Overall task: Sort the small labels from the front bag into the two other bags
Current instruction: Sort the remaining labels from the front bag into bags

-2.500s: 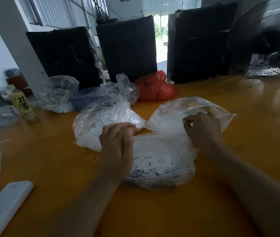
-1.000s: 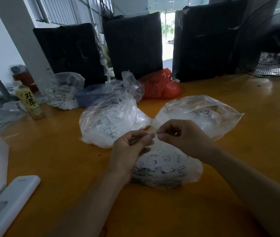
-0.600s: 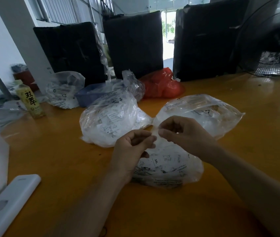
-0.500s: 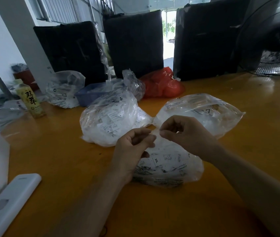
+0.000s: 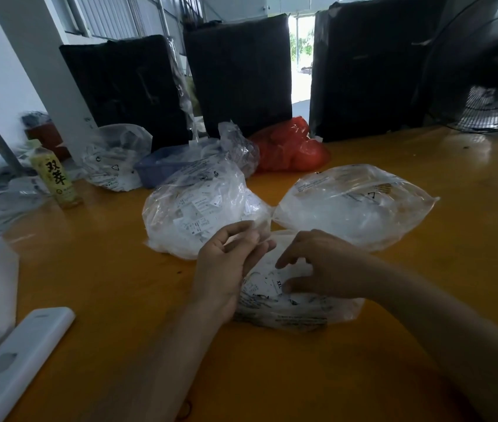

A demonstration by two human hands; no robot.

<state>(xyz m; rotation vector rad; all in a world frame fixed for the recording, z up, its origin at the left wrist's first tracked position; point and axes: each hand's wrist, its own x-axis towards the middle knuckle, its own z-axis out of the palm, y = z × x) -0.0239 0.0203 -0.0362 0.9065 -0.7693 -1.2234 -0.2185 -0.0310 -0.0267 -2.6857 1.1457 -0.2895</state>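
The front bag [image 5: 296, 312], clear plastic with small white labels [image 5: 267, 283] inside, lies on the orange table [image 5: 272, 376] close to me. Behind it sit the two other clear bags: a fuller left bag [image 5: 193, 214] and a flatter right bag [image 5: 354, 205]. My left hand [image 5: 226, 269] hovers at the front bag's left edge, fingers curled, pinching a small pale label that is blurred. My right hand [image 5: 324, 263] reaches down onto the front bag's mouth, thumb and fingers apart, their tips on the labels.
A yellow drink bottle [image 5: 56, 181], a clear bag [image 5: 114, 159], a blue basin [image 5: 162, 166] and a red bag [image 5: 290, 147] stand behind. Black wrapped bundles [image 5: 238, 71] line the back. A fan [image 5: 491, 74] is at the right, a white device [image 5: 16, 360] at the near left.
Both hands were pinching one small label between them above the front bag. My right hand has let go and dropped to the labels in the front bag; my left hand stays raised.
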